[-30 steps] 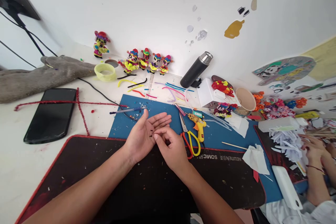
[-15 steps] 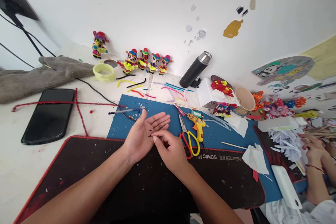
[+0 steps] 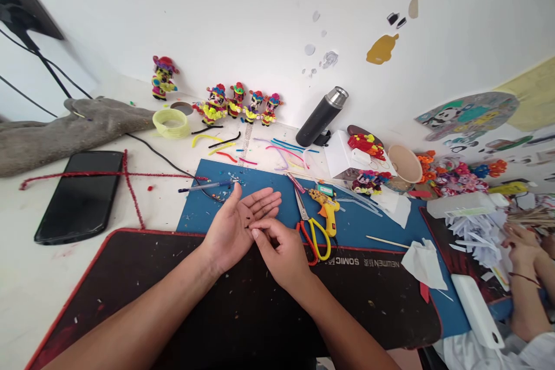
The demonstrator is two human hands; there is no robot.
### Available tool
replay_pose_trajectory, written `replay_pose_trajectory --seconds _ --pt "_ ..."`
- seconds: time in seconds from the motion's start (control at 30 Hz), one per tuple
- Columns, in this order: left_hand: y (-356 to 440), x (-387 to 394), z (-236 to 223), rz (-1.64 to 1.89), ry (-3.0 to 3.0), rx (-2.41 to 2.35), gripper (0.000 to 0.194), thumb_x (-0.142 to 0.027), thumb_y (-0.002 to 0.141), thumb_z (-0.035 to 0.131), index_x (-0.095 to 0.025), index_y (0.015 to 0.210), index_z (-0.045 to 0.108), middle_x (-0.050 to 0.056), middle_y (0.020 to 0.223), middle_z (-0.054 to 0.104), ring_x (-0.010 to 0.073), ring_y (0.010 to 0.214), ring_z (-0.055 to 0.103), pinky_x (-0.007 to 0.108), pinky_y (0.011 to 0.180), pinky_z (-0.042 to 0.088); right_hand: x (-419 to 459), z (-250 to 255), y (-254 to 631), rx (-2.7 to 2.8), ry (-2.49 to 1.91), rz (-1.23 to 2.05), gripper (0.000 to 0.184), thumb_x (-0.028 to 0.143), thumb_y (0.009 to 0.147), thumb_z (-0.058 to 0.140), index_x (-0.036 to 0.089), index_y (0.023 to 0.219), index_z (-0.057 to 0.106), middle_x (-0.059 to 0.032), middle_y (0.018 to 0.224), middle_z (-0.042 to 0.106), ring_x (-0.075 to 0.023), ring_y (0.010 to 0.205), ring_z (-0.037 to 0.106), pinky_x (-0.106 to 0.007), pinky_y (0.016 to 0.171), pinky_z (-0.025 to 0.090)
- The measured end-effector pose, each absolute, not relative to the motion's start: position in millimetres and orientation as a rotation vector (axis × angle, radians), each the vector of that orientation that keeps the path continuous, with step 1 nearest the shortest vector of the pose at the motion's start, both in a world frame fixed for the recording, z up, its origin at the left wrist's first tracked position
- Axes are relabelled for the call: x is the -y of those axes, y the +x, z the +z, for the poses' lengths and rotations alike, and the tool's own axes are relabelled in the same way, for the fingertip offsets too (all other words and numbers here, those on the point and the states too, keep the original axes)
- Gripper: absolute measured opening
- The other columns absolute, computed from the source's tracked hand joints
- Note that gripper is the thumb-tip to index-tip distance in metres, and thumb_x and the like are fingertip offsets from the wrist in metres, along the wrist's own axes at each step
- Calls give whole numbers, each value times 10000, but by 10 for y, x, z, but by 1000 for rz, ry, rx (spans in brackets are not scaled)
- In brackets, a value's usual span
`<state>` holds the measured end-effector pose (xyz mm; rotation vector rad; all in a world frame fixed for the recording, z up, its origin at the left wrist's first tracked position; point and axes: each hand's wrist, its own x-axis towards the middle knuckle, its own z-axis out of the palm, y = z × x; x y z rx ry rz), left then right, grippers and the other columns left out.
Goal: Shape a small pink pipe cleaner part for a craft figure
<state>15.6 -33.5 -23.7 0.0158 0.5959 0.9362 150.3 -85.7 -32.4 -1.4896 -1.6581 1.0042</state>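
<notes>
My left hand [image 3: 234,225] lies palm up above the dark mat, its fingers stretched out. Small black bits [image 3: 248,218] rest on the palm. My right hand [image 3: 281,251] is closed in a pinch, thumb and forefinger tips at the left palm beside the bits; whatever is between them is too small to make out. Just right of that hand lie scissors [image 3: 321,240] with red and yellow handles and a yellow glue gun [image 3: 328,213]. Behind the left hand is a blue pen [image 3: 203,186] among scraps.
Pipe-cleaner figures [image 3: 214,105] stand along the wall, with loose coloured pieces [image 3: 225,141] before them. A black flask [image 3: 321,118] leans at the back. On the left lies a phone [image 3: 80,196] under red pipe cleaners. Another person's hands [image 3: 522,245] are at far right by paper strips [image 3: 477,237].
The view has shifted slightly. My right thumb and forefinger have moved a little left across the left palm. The left hand has stayed spread, with the black bits on it.
</notes>
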Motion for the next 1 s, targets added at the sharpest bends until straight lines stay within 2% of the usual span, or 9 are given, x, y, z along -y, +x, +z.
replay_pose_trajectory --seconds 0.2,1.0 --pt "149 332 -231 937 23 -587 654 -585 1076 411 -32 1240 719 261 1434 670 347 1410 583 449 1247 408 856 -339 1512 1660 -1485 982 191 308 994 612 204 1028 770 -33 826 796 -159 645 686 -264 609 491" --pt "138 322 -240 930 15 -574 649 -610 1070 400 -79 1192 752 212 1396 712 335 1387 609 449 1253 401 853 -353 1538 1647 -1485 960 205 301 991 607 198 1044 777 -10 723 725 -145 586 616 -255 557 454"
